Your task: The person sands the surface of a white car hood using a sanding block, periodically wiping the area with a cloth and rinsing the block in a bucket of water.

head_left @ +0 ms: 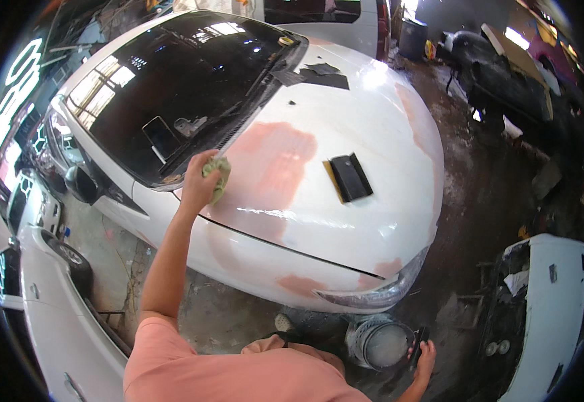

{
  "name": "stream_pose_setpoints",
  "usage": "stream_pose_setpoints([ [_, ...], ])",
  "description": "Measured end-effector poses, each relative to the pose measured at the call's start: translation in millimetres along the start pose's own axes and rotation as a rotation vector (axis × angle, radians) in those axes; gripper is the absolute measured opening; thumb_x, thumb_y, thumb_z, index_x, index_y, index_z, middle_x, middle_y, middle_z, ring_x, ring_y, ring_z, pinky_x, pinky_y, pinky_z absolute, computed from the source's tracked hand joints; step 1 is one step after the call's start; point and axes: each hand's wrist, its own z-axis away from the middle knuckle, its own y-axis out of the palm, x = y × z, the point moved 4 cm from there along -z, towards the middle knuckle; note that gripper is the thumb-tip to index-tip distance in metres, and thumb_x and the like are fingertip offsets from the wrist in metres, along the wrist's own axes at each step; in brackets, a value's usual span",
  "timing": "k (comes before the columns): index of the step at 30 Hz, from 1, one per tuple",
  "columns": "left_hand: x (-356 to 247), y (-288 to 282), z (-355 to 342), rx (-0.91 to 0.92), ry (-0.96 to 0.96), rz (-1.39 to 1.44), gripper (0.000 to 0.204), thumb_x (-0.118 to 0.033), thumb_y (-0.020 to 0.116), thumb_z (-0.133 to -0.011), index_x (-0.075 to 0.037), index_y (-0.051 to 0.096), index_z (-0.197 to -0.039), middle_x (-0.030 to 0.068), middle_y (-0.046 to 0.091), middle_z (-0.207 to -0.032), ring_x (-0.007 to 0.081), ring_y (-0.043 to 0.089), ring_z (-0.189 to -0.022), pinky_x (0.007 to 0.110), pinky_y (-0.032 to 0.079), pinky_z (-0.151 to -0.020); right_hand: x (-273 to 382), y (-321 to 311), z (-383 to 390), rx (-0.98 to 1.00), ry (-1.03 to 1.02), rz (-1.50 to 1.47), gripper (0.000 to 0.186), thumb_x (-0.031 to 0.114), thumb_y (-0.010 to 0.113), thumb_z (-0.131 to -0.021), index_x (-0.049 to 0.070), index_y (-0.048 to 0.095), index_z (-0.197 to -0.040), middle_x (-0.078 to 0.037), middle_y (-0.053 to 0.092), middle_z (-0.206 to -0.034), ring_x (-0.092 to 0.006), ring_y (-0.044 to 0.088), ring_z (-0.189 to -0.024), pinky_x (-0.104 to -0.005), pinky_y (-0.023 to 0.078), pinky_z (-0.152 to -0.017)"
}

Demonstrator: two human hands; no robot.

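My left hand (200,175) grips a pale green crumpled cloth (217,182) on the white car hood (372,127), just below the windshield (185,74), beside a pink patch (272,161). My right hand (423,358) is low at my right, fingers closed on a dark, flat block (418,343) next to a bucket (382,343) holding cloudy greyish liquid. A black pad with a yellow layer (349,175) lies on the hood's right half. Dark sheets (325,77) rest near the hood's rear edge.
A white car (61,308) stands close on the left. A loose white body panel (550,315) is at lower right. Dark car parts and cardboard (516,74) are piled at upper right. Another white vehicle (366,33) stands behind. A drum (413,40) sits near it.
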Motion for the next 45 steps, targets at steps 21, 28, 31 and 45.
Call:
stream_pose_setpoints([
  [21,7.2,-33.7,-64.3,0.095,-0.101,0.182,0.039,-0.004,0.074,-0.076,-0.001,0.072,-0.115,0.0122,0.073,-0.113,0.0236,0.07,-0.103,0.036,0.055,-0.095,304.4,727.7,102.7,1.043,-1.661,0.791,0.039,0.032,0.067,-0.099,0.017,0.07,-0.135,-0.005,0.065,-0.136,-0.0311,0.057,-0.127,-0.052,0.042,-0.11],
  [28,-22.0,-34.0,-91.0,0.326,-0.292,0.082,0.031,-0.023,0.077,-0.077,-0.004,0.078,-0.102,0.0125,0.076,-0.098,0.023,0.072,-0.089,0.036,0.058,-0.087,309.6,652.0,59.7,1.238,-1.701,0.823,0.039,0.027,0.073,-0.095,0.016,0.072,-0.132,-0.005,0.069,-0.127,-0.0293,0.059,-0.123,-0.0496,0.044,-0.106],
  [31,-25.8,-11.8,-93.4,0.371,-0.285,0.081,0.034,-0.027,0.077,-0.079,-0.002,0.077,-0.102,0.015,0.076,-0.095,0.0243,0.073,-0.085,0.035,0.058,-0.083,306.6,710.2,80.6,1.24,-1.665,0.759,0.042,0.027,0.076,-0.091,0.016,0.072,-0.131,-0.005,0.069,-0.124,-0.0293,0.06,-0.121,-0.0493,0.047,-0.102],
  [45,77.0,-60.5,14.5,0.116,0.3,-0.602,0.036,-0.032,0.078,-0.081,-0.014,0.071,-0.111,0.0098,0.066,-0.12,0.0357,0.06,-0.128,0.051,0.042,-0.119,331.6,735.7,82.6,1.331,-1.832,0.72,0.041,0.023,0.076,-0.092,0.018,0.073,-0.132,-0.002,0.068,-0.124,-0.0293,0.059,-0.116,-0.0463,0.046,-0.102],
])
